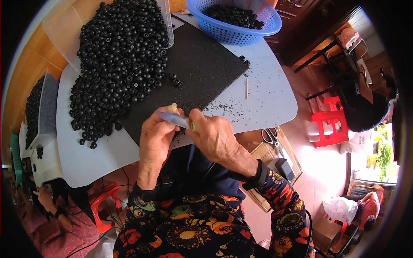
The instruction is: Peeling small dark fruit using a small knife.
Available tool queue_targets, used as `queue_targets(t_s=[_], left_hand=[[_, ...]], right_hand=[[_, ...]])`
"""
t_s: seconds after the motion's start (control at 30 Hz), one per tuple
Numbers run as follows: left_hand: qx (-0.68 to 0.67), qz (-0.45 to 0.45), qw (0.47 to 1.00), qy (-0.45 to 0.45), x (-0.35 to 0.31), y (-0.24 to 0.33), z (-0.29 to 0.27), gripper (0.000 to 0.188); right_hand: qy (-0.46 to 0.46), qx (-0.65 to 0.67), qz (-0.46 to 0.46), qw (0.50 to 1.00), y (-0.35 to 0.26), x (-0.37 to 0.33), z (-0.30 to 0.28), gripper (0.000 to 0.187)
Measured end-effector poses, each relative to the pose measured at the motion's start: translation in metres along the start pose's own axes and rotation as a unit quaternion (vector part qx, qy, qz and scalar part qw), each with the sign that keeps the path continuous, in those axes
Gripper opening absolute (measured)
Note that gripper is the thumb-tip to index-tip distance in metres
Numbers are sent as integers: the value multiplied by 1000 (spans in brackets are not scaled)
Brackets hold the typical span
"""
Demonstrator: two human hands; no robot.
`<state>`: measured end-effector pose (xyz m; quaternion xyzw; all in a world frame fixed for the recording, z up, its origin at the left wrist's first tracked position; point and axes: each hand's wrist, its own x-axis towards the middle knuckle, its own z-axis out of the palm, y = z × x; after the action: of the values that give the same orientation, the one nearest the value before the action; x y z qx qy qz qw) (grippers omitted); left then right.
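Observation:
Both hands meet over the near edge of the table. My right hand [215, 133] is closed round a small knife [177, 120], its blade pointing left across the fingers of my left hand [155, 131]. Those left fingers are curled together in a pinch; whatever lies between them is hidden by the blade and fingers. A pale yellowish bit [173, 108] shows at the left fingertips, and I cannot tell what it is. Beneath the hands lies a dark square mat [193, 60]. Left of it a big heap of small round black pieces [122, 64] spreads over the table.
The heap spills from a clear plastic bin [64, 38]. A blue basket [236, 32] holds more black pieces. Black shavings [223, 109] and a thin wooden stick [247, 89] lie on the white table [275, 94]. Scissors [272, 138] rest lower right. Other people sit nearby on both sides.

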<state>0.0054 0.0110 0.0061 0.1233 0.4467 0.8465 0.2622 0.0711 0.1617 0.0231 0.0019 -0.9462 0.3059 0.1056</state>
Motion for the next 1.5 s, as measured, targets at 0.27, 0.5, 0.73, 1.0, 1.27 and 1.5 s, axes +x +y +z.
queue_targets(t_s=[0.27, 0.5, 0.73, 1.0, 1.27, 1.5], left_hand=[[-29, 54, 993, -105, -3, -1, 3, 16], [36, 39, 998, -29, -6, -4, 2, 23], [141, 85, 986, -6, -5, -10, 6, 23], [147, 77, 986, 8, -4, -11, 6, 27], [270, 191, 944, -7, -6, -12, 11, 30], [75, 147, 984, 73, 0, -7, 5, 28]], right_hand=[[-10, 155, 106, 982, 10, 12, -16, 16], [-54, 511, 102, 852, -4, 3, -14, 24], [-42, 492, 117, 862, 3, 6, 1, 24], [-62, 590, 153, 791, 9, 5, 3, 24], [-20, 429, 141, 892, -6, 9, -3, 23], [190, 336, 42, 922, 17, 92, -74, 12]])
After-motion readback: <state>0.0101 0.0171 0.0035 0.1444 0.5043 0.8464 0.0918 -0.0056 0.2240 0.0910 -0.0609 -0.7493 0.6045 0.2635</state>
